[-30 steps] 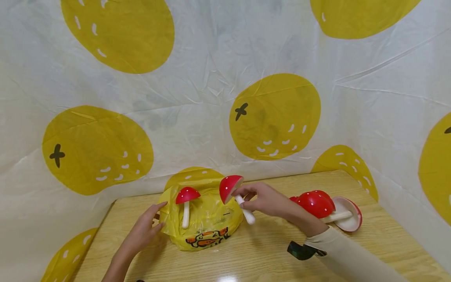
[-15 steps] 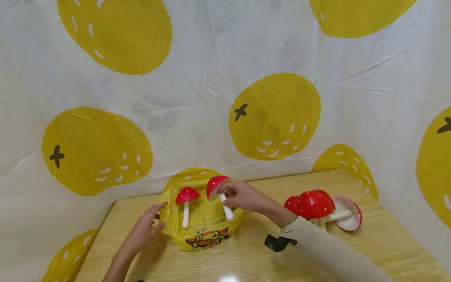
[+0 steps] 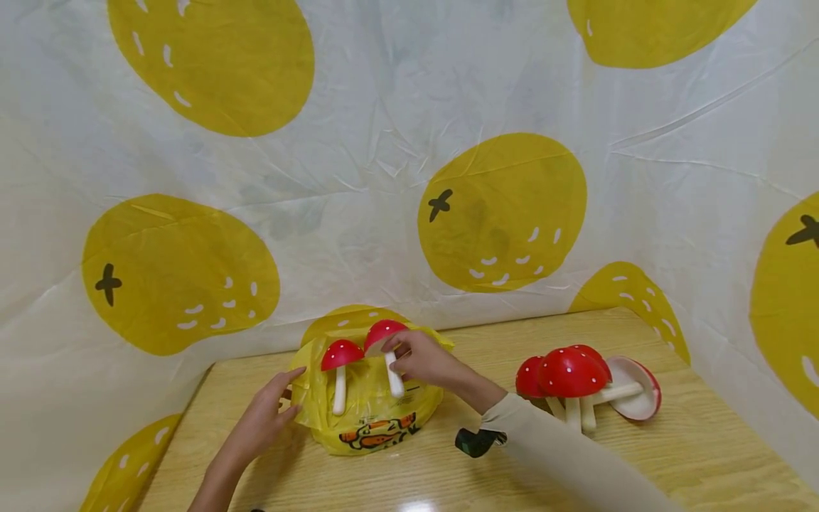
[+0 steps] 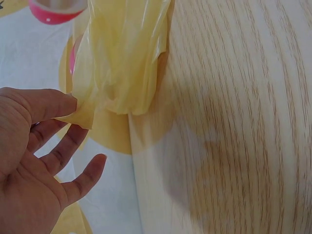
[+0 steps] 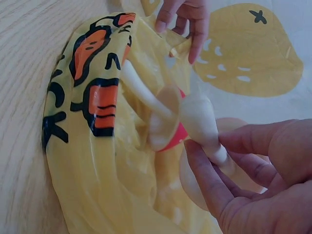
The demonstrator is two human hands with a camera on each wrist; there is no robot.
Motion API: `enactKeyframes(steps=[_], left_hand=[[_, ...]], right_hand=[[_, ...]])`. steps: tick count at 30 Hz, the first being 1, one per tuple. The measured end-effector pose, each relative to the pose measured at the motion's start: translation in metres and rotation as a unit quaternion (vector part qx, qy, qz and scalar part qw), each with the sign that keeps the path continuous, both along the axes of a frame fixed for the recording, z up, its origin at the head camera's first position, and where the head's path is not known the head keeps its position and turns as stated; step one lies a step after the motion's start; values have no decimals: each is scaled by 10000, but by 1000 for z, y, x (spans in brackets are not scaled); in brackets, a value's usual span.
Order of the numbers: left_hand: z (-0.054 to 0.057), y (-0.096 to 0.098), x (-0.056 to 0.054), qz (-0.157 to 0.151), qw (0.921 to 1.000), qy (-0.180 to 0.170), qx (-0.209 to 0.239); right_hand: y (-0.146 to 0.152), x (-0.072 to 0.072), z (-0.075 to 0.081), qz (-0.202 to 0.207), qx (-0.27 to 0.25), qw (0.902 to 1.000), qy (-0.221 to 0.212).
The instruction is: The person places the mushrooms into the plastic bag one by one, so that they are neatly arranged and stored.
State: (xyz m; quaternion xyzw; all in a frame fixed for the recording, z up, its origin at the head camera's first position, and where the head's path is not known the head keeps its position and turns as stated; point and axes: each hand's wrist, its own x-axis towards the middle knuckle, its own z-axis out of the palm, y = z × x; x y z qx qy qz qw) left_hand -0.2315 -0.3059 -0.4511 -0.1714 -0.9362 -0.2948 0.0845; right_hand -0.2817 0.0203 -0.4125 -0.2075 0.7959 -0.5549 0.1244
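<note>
My right hand (image 3: 427, 360) pinches the white stem of a red-capped toy mushroom (image 3: 394, 377) over the yellow plastic bag (image 3: 366, 407). Seen from the right wrist, that stem (image 5: 199, 117) points at the camera between thumb and fingers. A second toy mushroom (image 3: 340, 387) lies in the bag's mouth, stem toward me. At the left side of the bag is my left hand (image 3: 261, 411). Its thumb and fingers pinch the bag's thin edge (image 4: 83, 114) in the left wrist view, with the little finger held away.
Several more red toy mushrooms (image 3: 574, 373) lie heaped on the wooden table (image 3: 499, 491) at the right, one showing its pale underside. A white cloth (image 3: 358, 235) printed with yellow fruit stands behind the table and along its sides.
My right hand has moved left with its toy mushroom, from the bag's right edge to beside the other mushroom. The left hand keeps its place at the bag.
</note>
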Motion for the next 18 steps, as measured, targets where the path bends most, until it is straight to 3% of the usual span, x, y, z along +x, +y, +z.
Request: enactKeyframes(steps=[12,18], left_hand=[[-1,0,-1,5,10000,-31,31],[-2,0,-1,10,10000,34,25]], right_hand=[[-20,-1,-17,-861,-394,9954,-111],[-27,1,-24,-1006,-631,9923,-338]])
